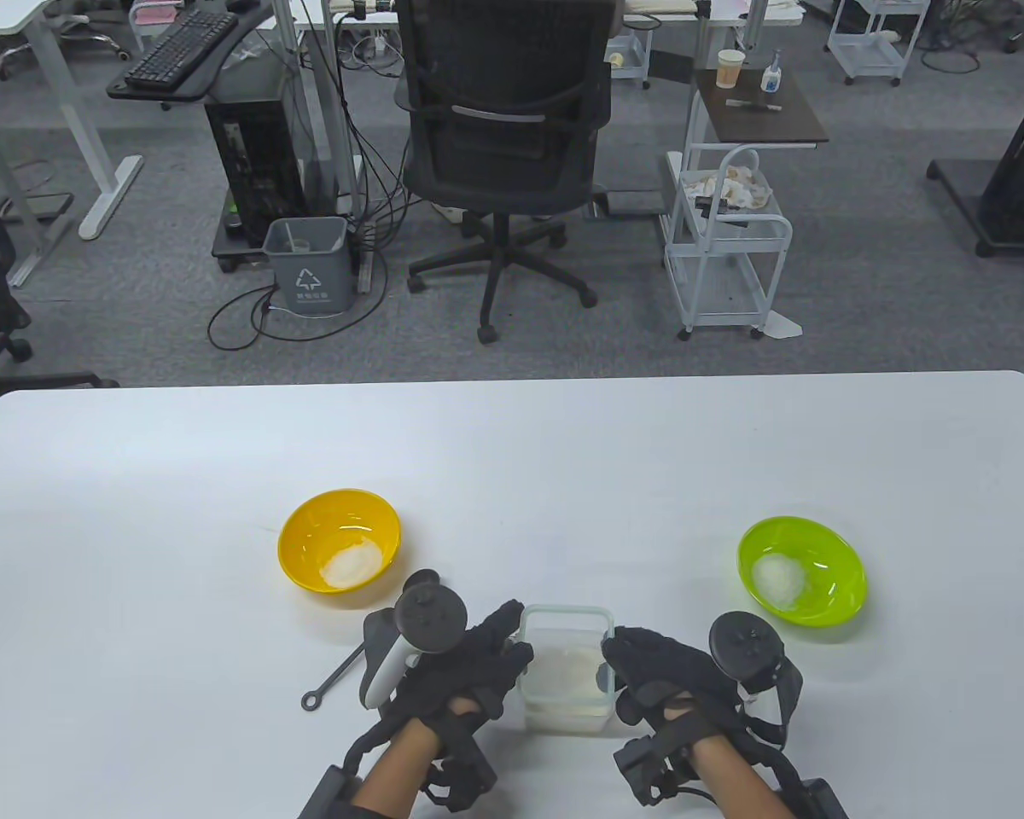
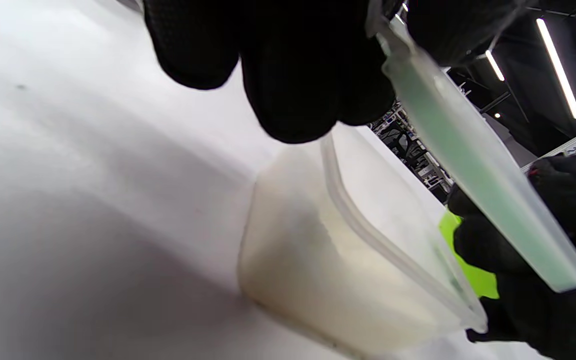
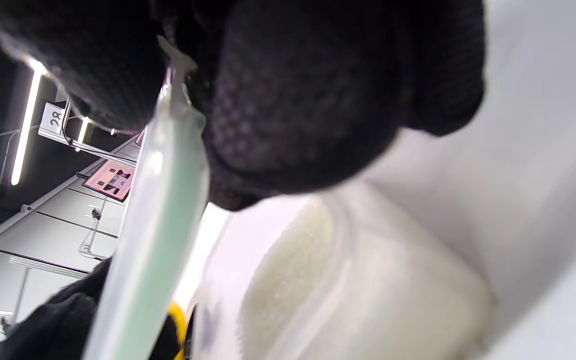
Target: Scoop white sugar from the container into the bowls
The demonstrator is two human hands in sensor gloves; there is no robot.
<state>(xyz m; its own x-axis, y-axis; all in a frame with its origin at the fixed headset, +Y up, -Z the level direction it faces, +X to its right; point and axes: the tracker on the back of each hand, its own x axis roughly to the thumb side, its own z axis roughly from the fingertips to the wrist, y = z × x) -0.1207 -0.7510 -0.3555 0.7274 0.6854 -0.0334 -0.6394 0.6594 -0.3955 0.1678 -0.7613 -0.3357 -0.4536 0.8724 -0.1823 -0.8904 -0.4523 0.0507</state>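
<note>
A clear plastic container of white sugar stands at the table's near edge between my hands. My left hand and right hand each grip one end of its translucent green-tinted lid. The wrist views show the lid held tilted just above the container's open rim, and it also shows in the right wrist view. A yellow bowl with some sugar sits at the left. A green bowl with some sugar sits at the right. A black scoop lies on the table left of my left hand.
The white table stretches away behind the bowls. Beyond its far edge stand an office chair, a grey bin and a white cart.
</note>
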